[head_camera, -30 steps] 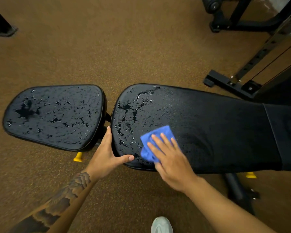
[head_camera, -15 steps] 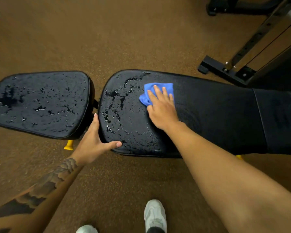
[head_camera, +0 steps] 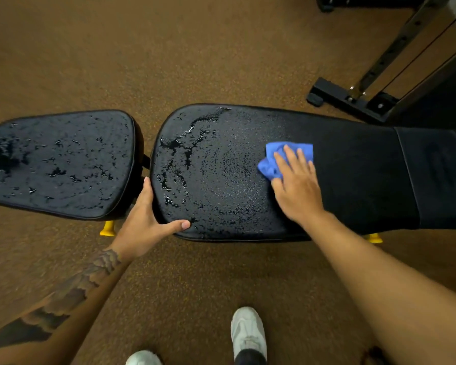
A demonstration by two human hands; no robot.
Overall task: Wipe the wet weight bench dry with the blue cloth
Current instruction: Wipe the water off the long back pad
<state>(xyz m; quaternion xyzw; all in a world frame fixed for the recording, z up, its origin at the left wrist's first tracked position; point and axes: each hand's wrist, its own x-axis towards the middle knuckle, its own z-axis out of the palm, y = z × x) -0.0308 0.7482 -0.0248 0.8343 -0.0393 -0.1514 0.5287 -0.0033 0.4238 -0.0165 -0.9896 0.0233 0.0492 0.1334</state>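
Cloth (head_camera: 284, 158) has slid from the bench's (head_camera: 221, 180) far edge toward its middle, further from the wet end. Right hand (head_camera: 298, 191) lies flat on top, fingers straight, pressing it down. Left hand (head_camera: 145, 225) hasn't budged: it grips the bench's near corner by the gap, thumb on top. Seat (head_camera: 58, 164) beside the bench is all puddles. Fingers cover half the cloth, and the bench's right end runs out of frame.

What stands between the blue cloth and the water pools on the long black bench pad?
Nothing visible. The right hand presses the blue cloth on the long black bench pad; only beaded pad surface separates it from the water pools. The left hand grips the near corner.
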